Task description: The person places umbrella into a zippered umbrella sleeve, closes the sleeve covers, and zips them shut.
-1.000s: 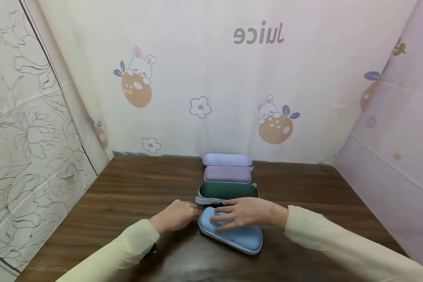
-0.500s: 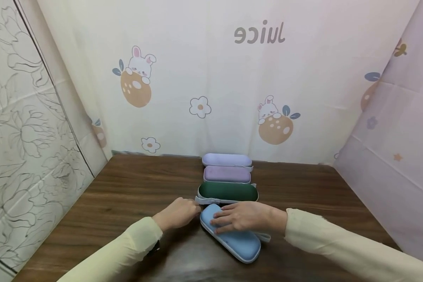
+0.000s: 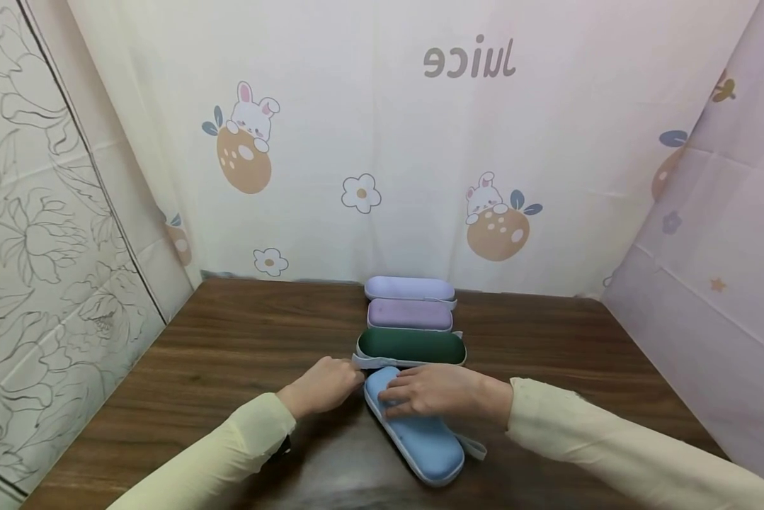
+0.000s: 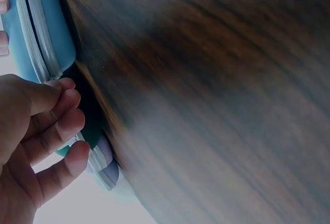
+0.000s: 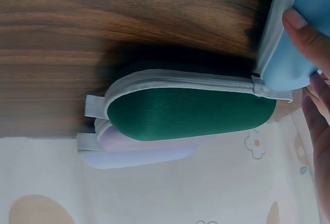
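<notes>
A light blue zippered glasses case [image 3: 428, 448] lies slantwise on the table, its near end pointing right and its pale strap loop [image 3: 472, 448] sticking out. My right hand [image 3: 442, 389] grips it from above near the far end; in the right wrist view the thumb [image 5: 304, 32] lies along one side and the fingers are on the other. At that far end, my left hand [image 3: 324, 386] pinches the zipper between thumb and forefinger. The left wrist view shows the grey zipper band [image 4: 32, 25] leading to these fingertips. The pull itself is hidden by the fingers.
Behind the blue case, a green case [image 3: 413, 345], a purple case [image 3: 410, 314] and a lavender case [image 3: 410, 287] lie in a row towards the back edge. The brown wooden table [image 3: 260, 319] meets a printed curtain [image 3: 369, 127] behind.
The blue case has turned, its near end swinging towards me and a little left, with the right hand on it. The strap loop has come into sight. The left hand stays at the far end.
</notes>
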{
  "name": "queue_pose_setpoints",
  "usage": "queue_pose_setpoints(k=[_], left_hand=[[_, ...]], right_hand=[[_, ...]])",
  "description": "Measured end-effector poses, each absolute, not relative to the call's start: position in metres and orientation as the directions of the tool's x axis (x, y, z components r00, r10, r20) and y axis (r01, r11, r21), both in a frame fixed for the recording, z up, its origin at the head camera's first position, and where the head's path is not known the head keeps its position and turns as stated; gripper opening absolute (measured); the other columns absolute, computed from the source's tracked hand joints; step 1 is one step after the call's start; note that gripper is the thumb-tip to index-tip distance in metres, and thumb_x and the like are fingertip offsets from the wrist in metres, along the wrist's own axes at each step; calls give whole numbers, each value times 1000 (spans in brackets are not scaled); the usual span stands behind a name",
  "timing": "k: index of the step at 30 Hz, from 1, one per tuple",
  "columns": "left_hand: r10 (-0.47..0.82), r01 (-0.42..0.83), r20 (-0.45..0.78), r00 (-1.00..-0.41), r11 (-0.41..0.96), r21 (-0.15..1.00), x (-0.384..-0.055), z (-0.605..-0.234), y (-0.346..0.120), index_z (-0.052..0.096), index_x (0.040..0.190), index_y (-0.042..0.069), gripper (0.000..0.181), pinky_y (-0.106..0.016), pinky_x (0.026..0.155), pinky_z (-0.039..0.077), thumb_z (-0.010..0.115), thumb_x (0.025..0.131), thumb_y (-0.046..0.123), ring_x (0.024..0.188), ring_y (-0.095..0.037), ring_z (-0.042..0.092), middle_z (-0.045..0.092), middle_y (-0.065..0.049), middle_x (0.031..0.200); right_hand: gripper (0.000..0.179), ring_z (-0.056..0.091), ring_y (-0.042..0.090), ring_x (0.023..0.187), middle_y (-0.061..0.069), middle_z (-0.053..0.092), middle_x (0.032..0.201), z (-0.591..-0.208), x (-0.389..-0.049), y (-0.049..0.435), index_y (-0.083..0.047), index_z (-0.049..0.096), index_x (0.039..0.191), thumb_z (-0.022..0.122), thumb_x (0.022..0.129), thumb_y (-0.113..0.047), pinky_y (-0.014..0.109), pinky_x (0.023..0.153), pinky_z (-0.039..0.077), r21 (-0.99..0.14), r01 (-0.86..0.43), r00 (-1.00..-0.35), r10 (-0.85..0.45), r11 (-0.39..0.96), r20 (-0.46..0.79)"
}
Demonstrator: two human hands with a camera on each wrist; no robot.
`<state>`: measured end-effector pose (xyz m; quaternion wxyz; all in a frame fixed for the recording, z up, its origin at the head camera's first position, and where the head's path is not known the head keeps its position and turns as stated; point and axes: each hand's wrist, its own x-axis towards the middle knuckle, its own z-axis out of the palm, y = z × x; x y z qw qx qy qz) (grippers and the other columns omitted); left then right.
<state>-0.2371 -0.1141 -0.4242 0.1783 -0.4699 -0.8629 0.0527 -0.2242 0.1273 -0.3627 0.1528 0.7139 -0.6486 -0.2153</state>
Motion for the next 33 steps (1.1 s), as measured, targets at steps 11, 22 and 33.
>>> queue_pose_setpoints(k=[11, 22, 33], left_hand=[[829, 794, 264, -492, 552, -254, -235, -424, -108, 61, 69, 17, 18, -26, 43, 40, 67, 85, 8, 53, -11, 52, 56, 2, 68], [825, 793, 270, -496, 557, -248, -234, -423, -106, 62, 70, 17, 17, -28, 44, 41, 68, 84, 8, 54, -12, 53, 57, 2, 71], [860, 830, 233, -454, 503, -240, -228, -423, -96, 68, 85, 18, 10, -25, 44, 42, 68, 85, 8, 55, -10, 55, 59, 3, 69]], right_hand=[[63, 53, 10, 107, -5, 54, 126, -358, -218, 119, -27, 62, 126, 86, 68, -24, 21, 93, 41, 443, -894, -10, -988, -60, -153], [79, 51, 9, 107, -4, 53, 124, -355, -215, 114, -24, 61, 127, 92, 56, -38, 20, 96, 38, 382, -924, -76, -979, -3, -191], [86, 49, 10, 111, -2, 54, 120, -364, -220, 122, -16, 60, 128, 84, 55, -54, 21, 90, 42, 257, -959, -158, -977, 118, -141]])
